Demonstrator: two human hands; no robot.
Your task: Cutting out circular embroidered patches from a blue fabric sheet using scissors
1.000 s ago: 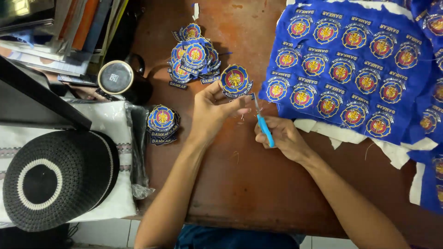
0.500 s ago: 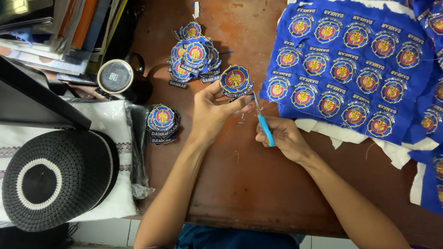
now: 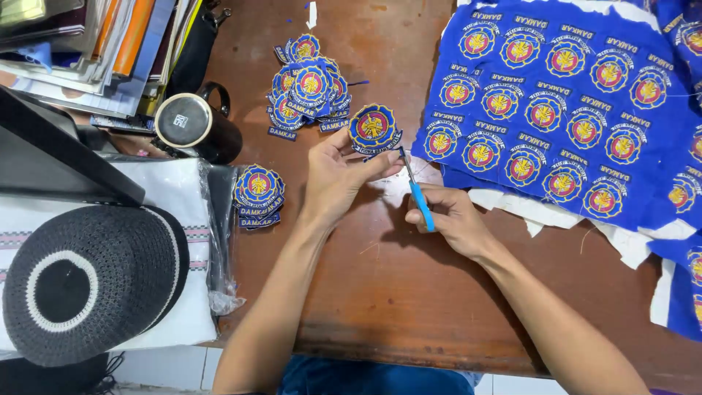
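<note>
I see the left hand (image 3: 338, 175) pinching a round blue patch (image 3: 374, 129) above the counter (image 3: 409, 292). Right hand (image 3: 447, 219), fingers closed around blue-handled snips (image 3: 417, 192), tip touching the patch's edge.

A worn reddish-brown wooden desk (image 3: 409, 292) fills most of the view, its near edge scuffed and pale. Below it, white floor tiles (image 3: 168, 366) show. At the far left corner a leaning stack of books and folders (image 3: 95, 51) crowds the desk, under even, soft light
</note>
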